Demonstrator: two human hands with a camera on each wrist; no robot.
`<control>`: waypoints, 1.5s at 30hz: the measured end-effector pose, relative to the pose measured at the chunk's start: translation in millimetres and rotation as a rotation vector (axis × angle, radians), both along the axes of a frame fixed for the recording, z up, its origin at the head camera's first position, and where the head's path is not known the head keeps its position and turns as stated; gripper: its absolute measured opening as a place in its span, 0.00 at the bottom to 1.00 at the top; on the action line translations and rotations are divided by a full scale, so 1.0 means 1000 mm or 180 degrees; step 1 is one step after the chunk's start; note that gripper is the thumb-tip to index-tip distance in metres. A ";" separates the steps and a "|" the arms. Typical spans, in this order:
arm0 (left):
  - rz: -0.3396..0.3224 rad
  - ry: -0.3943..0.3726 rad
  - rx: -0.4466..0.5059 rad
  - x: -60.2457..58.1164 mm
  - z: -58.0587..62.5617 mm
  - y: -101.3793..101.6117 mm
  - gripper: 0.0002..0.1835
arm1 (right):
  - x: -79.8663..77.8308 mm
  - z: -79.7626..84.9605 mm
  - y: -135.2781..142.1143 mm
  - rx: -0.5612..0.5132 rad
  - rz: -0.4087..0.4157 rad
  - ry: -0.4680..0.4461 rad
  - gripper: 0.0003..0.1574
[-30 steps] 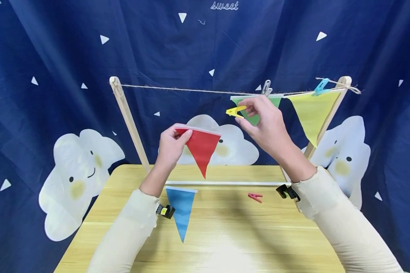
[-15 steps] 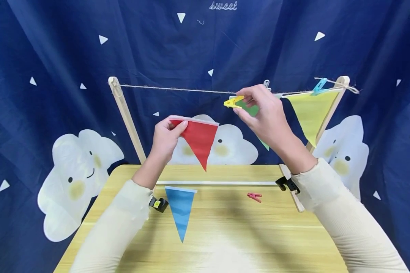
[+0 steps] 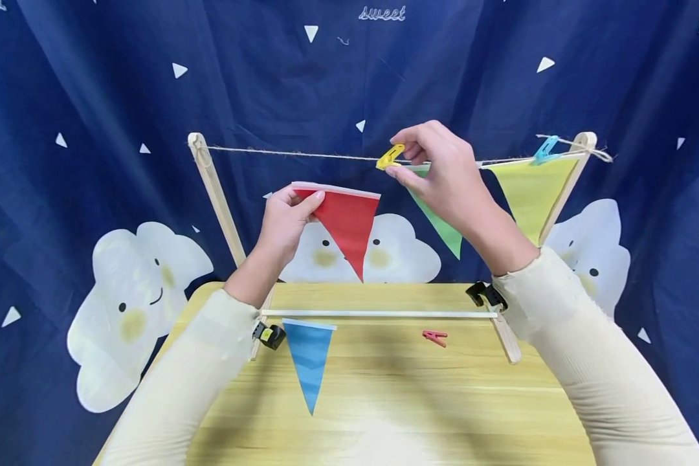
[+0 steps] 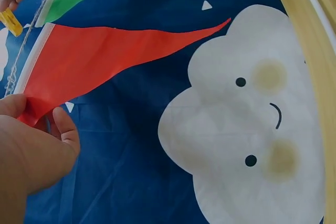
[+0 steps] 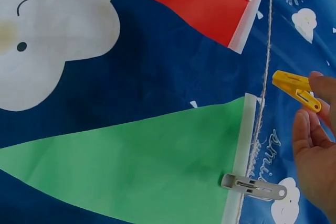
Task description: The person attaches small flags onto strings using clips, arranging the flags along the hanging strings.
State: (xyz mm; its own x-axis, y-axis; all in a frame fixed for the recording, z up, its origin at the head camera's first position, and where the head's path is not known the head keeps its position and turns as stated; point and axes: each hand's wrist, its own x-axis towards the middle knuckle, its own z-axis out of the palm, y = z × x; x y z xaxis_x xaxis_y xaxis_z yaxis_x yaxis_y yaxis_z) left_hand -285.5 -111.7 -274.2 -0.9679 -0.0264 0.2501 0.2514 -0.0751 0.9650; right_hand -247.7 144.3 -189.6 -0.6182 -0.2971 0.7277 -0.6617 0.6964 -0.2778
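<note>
My left hand (image 3: 285, 223) pinches the left top corner of a red pennant (image 3: 349, 220), which hangs point down below the string (image 3: 303, 153). Its white top edge sits just under the string, apart from it. Between right thumb and fingers I hold a yellow clothespin (image 3: 391, 156); my right hand (image 3: 443, 175) is up at string height. In the right wrist view the yellow clothespin's nose points toward the string. A green pennant (image 5: 157, 156) hangs from the string by a grey clothespin (image 5: 252, 186), which the right hand hides in the head view.
A yellow pennant (image 3: 530, 188) hangs at the right end under a light blue clothespin (image 3: 545, 149). Wooden posts (image 3: 218, 197) carry the string. A blue pennant (image 3: 310, 362) and a pink clothespin (image 3: 435, 338) lie on the table (image 3: 384, 388), near a white bar (image 3: 384, 314).
My left hand has raised the red pennant toward the string. The right hand has moved up and slightly left, and the yellow clothespin has tilted and come up to string height.
</note>
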 end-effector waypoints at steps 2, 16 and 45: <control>-0.0004 -0.0014 0.0063 -0.001 0.002 0.001 0.15 | -0.001 0.005 -0.002 0.0034 -0.0052 -0.0101 0.24; -0.0008 0.0085 0.0403 -0.010 0.011 0.014 0.15 | -0.015 0.034 -0.011 0.0353 -0.0005 -0.0178 0.21; 0.0051 0.0090 0.0944 -0.020 0.016 0.035 0.12 | -0.033 0.053 -0.029 0.0840 -0.0016 -0.0515 0.12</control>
